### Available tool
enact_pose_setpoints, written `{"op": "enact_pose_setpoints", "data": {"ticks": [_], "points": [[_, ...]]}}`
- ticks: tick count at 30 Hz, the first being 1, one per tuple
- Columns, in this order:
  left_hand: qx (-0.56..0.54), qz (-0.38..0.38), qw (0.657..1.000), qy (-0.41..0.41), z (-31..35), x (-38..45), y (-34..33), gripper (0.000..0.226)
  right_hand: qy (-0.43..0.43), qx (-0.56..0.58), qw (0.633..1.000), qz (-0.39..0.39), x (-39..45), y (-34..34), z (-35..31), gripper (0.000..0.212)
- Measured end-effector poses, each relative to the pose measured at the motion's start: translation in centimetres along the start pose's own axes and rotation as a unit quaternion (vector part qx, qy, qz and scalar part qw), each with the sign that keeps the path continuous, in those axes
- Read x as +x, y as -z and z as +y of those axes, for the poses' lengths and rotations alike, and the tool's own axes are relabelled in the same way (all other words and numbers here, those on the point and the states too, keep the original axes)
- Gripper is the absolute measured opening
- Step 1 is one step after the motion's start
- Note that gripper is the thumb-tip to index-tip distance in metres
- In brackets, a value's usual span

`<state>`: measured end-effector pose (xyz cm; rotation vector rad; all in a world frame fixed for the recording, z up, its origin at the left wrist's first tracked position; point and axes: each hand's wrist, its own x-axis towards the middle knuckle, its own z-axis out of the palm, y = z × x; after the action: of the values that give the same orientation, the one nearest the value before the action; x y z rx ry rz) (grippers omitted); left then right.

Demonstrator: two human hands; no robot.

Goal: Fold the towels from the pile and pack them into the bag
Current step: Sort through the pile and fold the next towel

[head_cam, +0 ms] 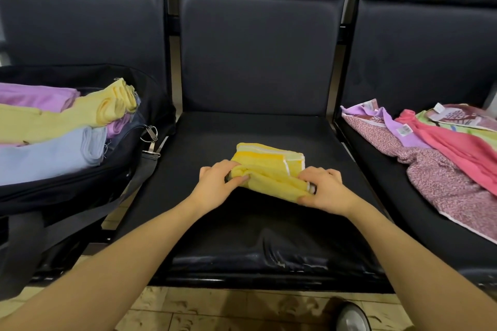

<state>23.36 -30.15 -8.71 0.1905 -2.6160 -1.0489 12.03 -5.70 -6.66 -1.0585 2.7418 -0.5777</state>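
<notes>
A folded yellow towel [271,166] lies on the middle black seat [269,223]. My left hand [215,185] grips its near left corner and my right hand [322,188] pinches its near right edge, the near layer lifted off the seat. On the left seat stands an open black bag [80,191] holding several folded towels [53,126] in purple, yellow and pale blue. On the right seat lies the pile of unfolded towels [443,158], pink floral, coral and lilac.
Three dark padded seats stand in a row with metal posts between them. The bag's strap and metal clip [150,142] hang toward the middle seat. A tiled floor and the tip of a shoe [352,314] show below.
</notes>
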Motion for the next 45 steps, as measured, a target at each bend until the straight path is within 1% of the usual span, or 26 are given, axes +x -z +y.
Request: {"op": "enact_pose_setpoints", "data": {"ticks": [1,2,3,4,5,6,7,8,10,11,13,15,17,19,21,23,25,28,32,35,38,42,43,45], "points": [[-0.016,0.004,1.0,0.017,0.1,0.2,0.0,0.023,-0.011,0.071,0.997,0.027,0.0,0.2,0.1,0.032],[-0.037,0.004,0.999,0.038,0.2,0.3,-0.1,0.025,-0.026,0.173,0.983,0.057,0.0,0.3,0.1,0.023],[-0.062,0.002,0.997,0.056,0.3,0.6,-0.1,0.026,-0.03,0.275,0.957,0.084,0.1,0.4,0.0,0.015],[-0.087,0.005,0.994,0.069,0.3,1.0,-0.1,0.027,-0.034,0.349,0.93,0.105,0.2,0.4,-0.4,0.014],[-0.101,0.011,0.992,0.081,0.3,1.4,-0.3,0.03,-0.045,0.383,0.913,0.13,0.5,0.2,-0.6,0.014],[-0.1,0.02,0.99,0.094,0.4,1.9,-0.5,0.032,-0.067,0.389,0.906,0.151,0.9,0.0,-0.9,0.012],[-0.083,0.033,0.99,0.109,0.6,2.4,-0.8,0.035,-0.095,0.365,0.91,0.173,1.5,-0.5,-0.9,0.012],[-0.054,0.047,0.99,0.125,0.8,3.0,-1.2,0.037,-0.126,0.324,0.918,0.191,2.2,-0.8,-1.1,0.018],[0.016,0.075,0.984,0.161,1.4,4.2,-2.2,0.038,-0.188,0.222,0.934,0.208,3.7,-1.4,-1.4,0.029],[0.047,0.088,0.979,0.179,1.6,4.8,-2.7,0.037,-0.209,0.179,0.936,0.218,4.3,-1.6,-1.5,0.029],[0.1,0.108,0.967,0.209,1.9,6.0,-3.2,0.038,-0.224,0.124,0.937,0.238,5.4,-1.7,-1.7,0.024],[0.147,0.11,0.96,0.212,1.9,7.0,-3.6,0.041,-0.222,0.078,0.942,0.24,6.2,-1.9,-1.6,0.021],[0.194,0.091,0.953,0.214,1.7,7.9,-3.9,0.042,-0.228,-0.003,0.948,0.223,6.9,-2.4,-1.4,0.03],[0.236,0.073,0.942,0.225,1.4,8.6,-4.1,0.043,-0.243,-0.088,0.941,0.22,7.4,-3.0,-1.1,0.043],[0.27,0.069,0.928,0.246,1.0,9.1,-4.3,0.046,-0.279,-0.11,0.929,0.219,7.8,-3.5,-0.7,0.06],[0.295,0.065,0.921,0.244,1.0,9.2,-4.6,0.046,-0.285,-0.114,0.925,0.224,8.0,-3.8,-0.5,0.068],[0.306,0.059,0.921,0.233,1.3,8.8,-5.3,0.047,-0.281,-0.12,0.93,0.206,7.9,-3.9,-0.5,0.068],[0.297,0.058,0.924,0.231,2.0,8.3,-5.7,0.052,-0.283,-0.105,0.939,0.165,7.8,-4.1,-1.2,0.062],[0.248,0.067,0.939,0.229,2.1,7.6,-4.9,0.046,-0.265,-0.076,0.945,0.175,7.1,-4.6,-2.8,0.057],[0.249,0.108,0.943,0.193,2.1,5.8,-3.6,0.042,-0.252,-0.011,0.946,0.203,6.3,-4.5,-4.3,0.057],[0.259,0.17,0.937,0.159,2.1,4.4,-0.6,0.042,-0.207,0.053,0.948,0.237,5.9,-3.9,-7.0,0.051],[0.297,0.279,0.911,0.067,1.4,2.5,5.7,0.035,-0.111,0.168,0.939,0.277,6.3,-2.9,-12.7,0.037],[0.285,0.286,0.913,0.057,1.2,1.9,7.5,0.034,-0.088,0.197,0.935,0.28,6.6,-2.5,-14.4,0.034],[0.246,0.299,0.919,0.066,0.7,1.0,11.5,0.036,-0.05,0.235,0.93,0.279,7.5,-1.8,-18.2,0.033]]}}
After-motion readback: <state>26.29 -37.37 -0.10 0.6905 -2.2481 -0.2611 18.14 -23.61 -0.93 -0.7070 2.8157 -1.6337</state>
